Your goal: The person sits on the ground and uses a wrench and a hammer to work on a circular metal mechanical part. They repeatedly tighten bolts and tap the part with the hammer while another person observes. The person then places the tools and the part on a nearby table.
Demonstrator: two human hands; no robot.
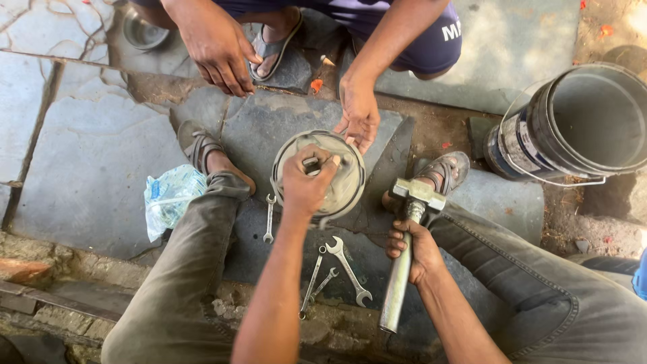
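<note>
One hammer (404, 256) in right grip (409, 251)

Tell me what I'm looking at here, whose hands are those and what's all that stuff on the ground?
The camera sits on a person's head and looks down at their own arms and knees. Their left hand holds a small tool on a round metal part. Their right hand grips a hammer. Some wrenches lie on the stone floor, with a plastic bag and a bucket nearby. The two hands at the top belong to another person; one hand touches the round part's edge.
</note>
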